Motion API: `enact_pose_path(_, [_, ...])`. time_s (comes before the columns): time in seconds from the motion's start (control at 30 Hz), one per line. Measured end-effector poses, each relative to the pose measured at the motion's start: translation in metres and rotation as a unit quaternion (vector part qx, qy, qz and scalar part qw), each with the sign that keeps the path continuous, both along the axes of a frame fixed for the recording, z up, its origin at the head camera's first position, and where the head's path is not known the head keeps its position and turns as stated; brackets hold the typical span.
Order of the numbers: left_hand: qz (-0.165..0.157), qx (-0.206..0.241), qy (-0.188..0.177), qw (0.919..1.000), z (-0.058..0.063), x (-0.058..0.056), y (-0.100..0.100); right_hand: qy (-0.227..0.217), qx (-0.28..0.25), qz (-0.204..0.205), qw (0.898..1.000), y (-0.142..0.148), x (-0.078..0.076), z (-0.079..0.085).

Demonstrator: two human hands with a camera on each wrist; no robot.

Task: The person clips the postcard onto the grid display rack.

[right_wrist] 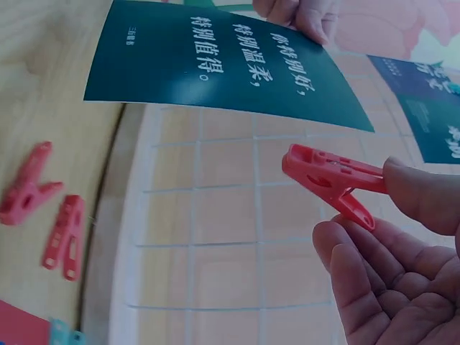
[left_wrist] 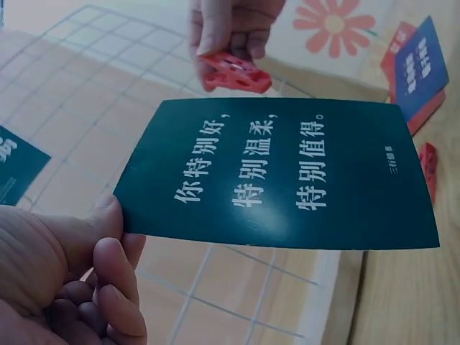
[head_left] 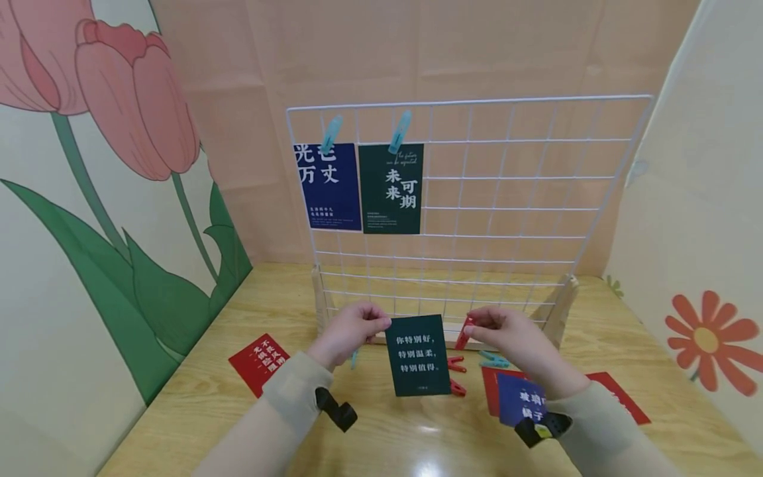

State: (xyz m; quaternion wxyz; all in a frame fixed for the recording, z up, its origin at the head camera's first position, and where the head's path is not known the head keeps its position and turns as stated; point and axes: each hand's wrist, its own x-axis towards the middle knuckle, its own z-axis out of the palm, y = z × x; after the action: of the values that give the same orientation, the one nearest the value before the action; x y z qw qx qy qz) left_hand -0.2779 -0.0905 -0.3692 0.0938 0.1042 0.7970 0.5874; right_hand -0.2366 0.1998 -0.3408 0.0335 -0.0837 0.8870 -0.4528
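My left hand (head_left: 359,326) pinches a dark green card (head_left: 418,358) by its upper left corner, thumb on the printed face. White lettering covers the card, which is held up in front of the wire grid (head_left: 501,209). To its right, my right hand (head_left: 501,329) holds a red clothespin (right_wrist: 334,176) by its two handles between thumb and fingers; its jaws look closed. On the grid's left part hang a blue card (head_left: 330,192) and another green card (head_left: 390,192), side by side, each under a light-blue clothespin (head_left: 401,132).
Two more red clothespins (right_wrist: 63,237) and a light-blue one (head_left: 495,360) lie on the wooden table (head_left: 357,444). Red cards and a blue card (head_left: 518,401) lie at the right, and a red card (head_left: 259,363) at the left. Wooden feet (head_left: 561,311) support the grid.
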Motion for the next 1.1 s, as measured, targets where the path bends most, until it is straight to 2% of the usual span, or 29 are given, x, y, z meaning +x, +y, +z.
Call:
enact_pose_path(0.2, [0.010, -0.026, 0.034, 0.9990, 0.021, -0.004, 0.008, 0.014, 0.014, -0.005, 1.000, 0.004, -0.004, 0.019])
enact_pose_path(0.4, [0.000, -0.027, 0.062, 0.9977, 0.035, -0.004, 0.016, 0.020, 0.009, 0.002, 1.000, 0.007, -0.006, 0.038])
enact_pose_path(0.7, [0.011, -0.029, 0.093, 0.9951, 0.058, -0.010, 0.025, 0.089, 0.028, 0.017, 0.996, 0.013, -0.008, 0.069])
enact_pose_path(0.87, [0.015, -0.013, 0.114, 0.9932, 0.074, -0.014, 0.030, 0.111, 0.037, 0.010, 0.993, 0.016, -0.009, 0.088])
enact_pose_path(1.1, [0.021, -0.024, 0.143, 0.9892, 0.097, -0.017, 0.033, 0.136, 0.064, -0.007, 0.989, 0.025, -0.008, 0.111])
